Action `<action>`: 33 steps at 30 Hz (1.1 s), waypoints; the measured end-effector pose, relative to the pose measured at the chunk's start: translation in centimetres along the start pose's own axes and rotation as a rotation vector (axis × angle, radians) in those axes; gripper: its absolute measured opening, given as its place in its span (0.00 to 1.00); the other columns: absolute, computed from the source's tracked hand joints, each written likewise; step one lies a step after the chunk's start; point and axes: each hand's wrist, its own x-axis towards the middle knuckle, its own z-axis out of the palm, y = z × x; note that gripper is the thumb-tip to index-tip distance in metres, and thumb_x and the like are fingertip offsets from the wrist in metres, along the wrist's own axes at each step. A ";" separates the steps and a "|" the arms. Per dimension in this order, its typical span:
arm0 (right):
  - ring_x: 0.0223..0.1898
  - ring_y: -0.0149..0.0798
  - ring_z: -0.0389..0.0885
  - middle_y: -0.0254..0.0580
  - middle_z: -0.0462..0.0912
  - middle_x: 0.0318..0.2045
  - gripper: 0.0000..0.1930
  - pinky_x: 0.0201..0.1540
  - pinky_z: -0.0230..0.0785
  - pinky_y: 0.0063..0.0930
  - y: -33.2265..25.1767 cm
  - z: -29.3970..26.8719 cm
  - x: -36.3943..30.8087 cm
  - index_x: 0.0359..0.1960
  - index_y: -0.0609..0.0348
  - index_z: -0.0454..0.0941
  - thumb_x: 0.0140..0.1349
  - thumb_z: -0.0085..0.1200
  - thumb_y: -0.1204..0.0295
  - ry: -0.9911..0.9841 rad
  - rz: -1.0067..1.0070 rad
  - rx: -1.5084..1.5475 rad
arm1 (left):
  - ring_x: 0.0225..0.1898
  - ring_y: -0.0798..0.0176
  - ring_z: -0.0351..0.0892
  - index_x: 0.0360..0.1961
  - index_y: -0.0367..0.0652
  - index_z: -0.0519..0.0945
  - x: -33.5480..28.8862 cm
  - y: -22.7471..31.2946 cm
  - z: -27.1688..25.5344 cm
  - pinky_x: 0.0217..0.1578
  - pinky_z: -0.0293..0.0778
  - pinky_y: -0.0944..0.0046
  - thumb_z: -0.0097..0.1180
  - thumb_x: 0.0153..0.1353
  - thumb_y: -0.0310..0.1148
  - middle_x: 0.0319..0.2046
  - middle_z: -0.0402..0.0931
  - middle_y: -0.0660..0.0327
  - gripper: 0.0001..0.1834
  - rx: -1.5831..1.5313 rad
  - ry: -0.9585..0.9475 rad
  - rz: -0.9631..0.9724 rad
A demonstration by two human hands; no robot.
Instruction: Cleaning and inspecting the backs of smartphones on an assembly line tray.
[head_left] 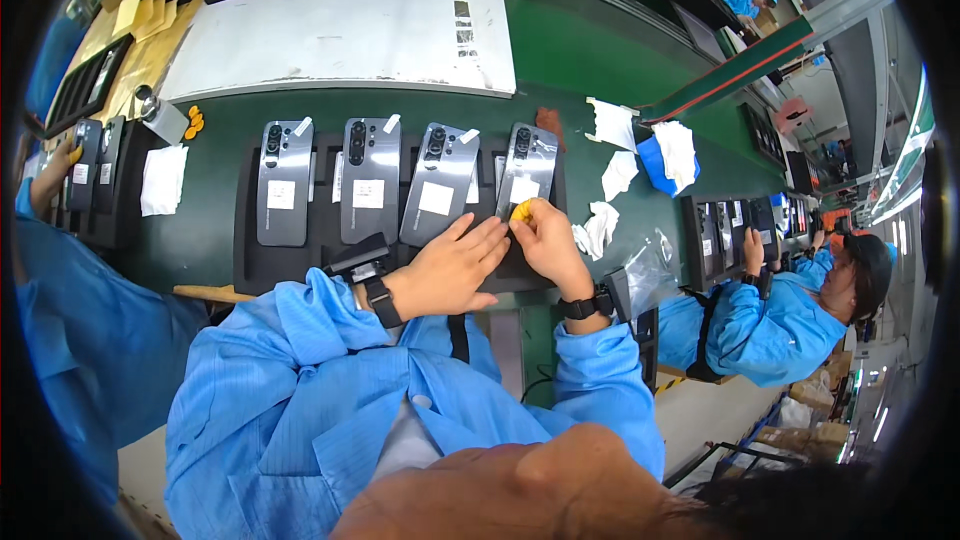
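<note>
Four smartphones lie back up in a row on a black tray [250, 265], each with a white label on its grey back. My left hand [445, 270] is open, fingers stretched out, its fingertips at the lower end of the rightmost smartphone [530, 155]. At that phone's lower right edge my right hand [555, 250] is closed, with a yellow finger cot [522, 209] at its fingertips. Whatever it pinches is hidden. Left of these are the third smartphone [448, 165], the second smartphone [370, 160] and the first smartphone [286, 160].
Crumpled white wipes [598, 230] and a blue container [655, 162] stand to the right. On the left are a bottle [160, 115], orange finger cots [194, 123] and a folded cloth [163, 180]. Co-workers handle phones at both sides. A white board [340, 40] lies behind.
</note>
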 end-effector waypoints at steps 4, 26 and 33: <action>0.29 0.56 0.80 0.55 0.80 0.26 0.10 0.34 0.73 0.46 7.3 -4.7 5.7 0.32 0.64 0.76 0.57 0.60 0.70 0.201 -0.287 -0.177 | 0.71 0.46 0.59 0.64 0.30 0.69 0.6 0.3 0.1 0.70 0.53 0.44 0.65 0.53 0.53 0.68 0.63 0.44 0.45 -0.028 -0.123 -0.014; 0.51 0.56 0.78 0.52 0.80 0.51 0.11 0.62 0.64 0.53 -9.5 0.7 -0.2 0.41 0.64 0.79 0.55 0.60 0.80 -0.034 -0.650 -0.007 | 0.47 0.67 0.82 0.63 0.33 0.70 -3.2 -3.0 -4.9 0.52 0.78 0.65 0.54 0.71 0.29 0.47 0.82 0.55 0.22 -1.848 0.391 -0.677; 0.72 0.60 0.53 0.46 0.68 0.67 0.36 0.66 0.43 0.75 -8.7 3.2 -1.0 0.66 0.56 0.69 0.58 0.64 0.56 -0.007 -0.484 -0.436 | 0.39 0.64 0.86 0.52 0.37 0.79 -8.9 -4.6 -8.4 0.44 0.80 0.64 0.50 0.74 0.38 0.37 0.85 0.56 0.16 -1.676 0.771 -0.857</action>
